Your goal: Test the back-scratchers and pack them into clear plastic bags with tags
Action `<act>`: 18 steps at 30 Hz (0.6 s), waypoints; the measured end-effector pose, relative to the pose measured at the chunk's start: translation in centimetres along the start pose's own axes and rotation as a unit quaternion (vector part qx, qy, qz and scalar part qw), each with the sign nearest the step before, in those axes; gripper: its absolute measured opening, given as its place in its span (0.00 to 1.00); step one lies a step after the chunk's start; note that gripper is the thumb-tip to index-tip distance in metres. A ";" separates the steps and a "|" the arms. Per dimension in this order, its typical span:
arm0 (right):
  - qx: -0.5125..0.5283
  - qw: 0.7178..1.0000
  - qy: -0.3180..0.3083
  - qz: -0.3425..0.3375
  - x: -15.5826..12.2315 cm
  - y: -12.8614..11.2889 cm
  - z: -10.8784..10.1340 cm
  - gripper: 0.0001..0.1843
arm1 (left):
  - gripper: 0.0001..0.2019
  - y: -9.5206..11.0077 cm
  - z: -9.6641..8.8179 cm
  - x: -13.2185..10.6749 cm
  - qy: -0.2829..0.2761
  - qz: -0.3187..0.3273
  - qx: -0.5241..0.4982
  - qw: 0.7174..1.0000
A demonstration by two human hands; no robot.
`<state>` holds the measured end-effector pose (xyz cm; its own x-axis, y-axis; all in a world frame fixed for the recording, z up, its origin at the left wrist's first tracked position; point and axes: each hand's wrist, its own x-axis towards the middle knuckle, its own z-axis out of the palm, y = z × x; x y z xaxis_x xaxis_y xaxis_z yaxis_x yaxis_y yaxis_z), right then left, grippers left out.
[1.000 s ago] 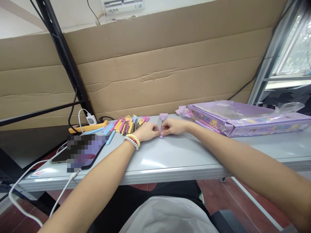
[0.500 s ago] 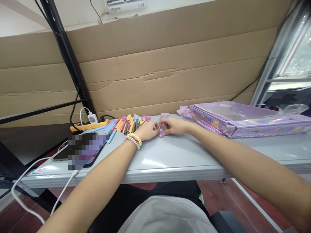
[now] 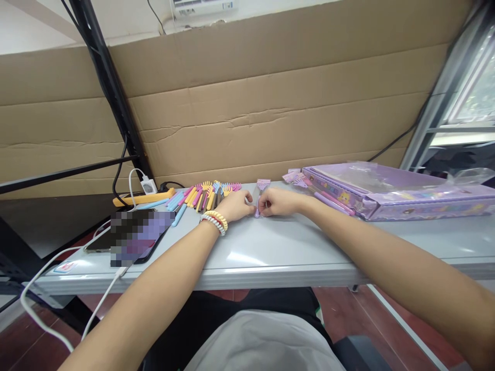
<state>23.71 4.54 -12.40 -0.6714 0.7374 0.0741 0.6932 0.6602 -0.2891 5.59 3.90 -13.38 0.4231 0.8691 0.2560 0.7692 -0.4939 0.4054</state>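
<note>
Between my hands a slim purple stick lies on the grey table in what looks like a clear bag with a printed header card. My left hand, with coiled bands at the wrist, pinches at the bag's left side near the lower end. My right hand has its fingers curled against the right side; the fingertips are partly hidden. Left of them lies a pile of colourful claw-ended sticks, like small back scratchers. Bagged purple and pink sticks lie to the right.
A purple printed box with clear plastic on it takes up the table's right side. Two phones with white cables lie at the left, near a charger plug. A cardboard sheet stands behind the table.
My right fingers have curled in more around the bag's lower end, and more of the header card's lower part shows. The view has shifted slightly.
</note>
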 end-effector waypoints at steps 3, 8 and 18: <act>-0.010 1.000 -0.013 0.013 0.0 -0.2 0.0 0.07 | 0.15 0.2 -0.1 -0.1 0.005 -0.004 -0.002 1.000; -0.033 0.999 -0.014 0.038 -0.2 -0.7 0.1 0.04 | 0.16 0.3 0.1 -0.1 0.016 0.006 -0.005 1.000; -0.025 0.999 0.041 -0.025 0.2 -0.2 0.2 0.10 | 0.17 0.2 0.2 -0.1 0.000 0.015 0.093 0.996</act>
<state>23.43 4.51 -12.49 -0.6823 0.7119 0.1663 0.6734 0.7006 -0.2360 5.78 3.77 -13.47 0.4462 0.8545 0.2661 0.8319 -0.5056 0.2287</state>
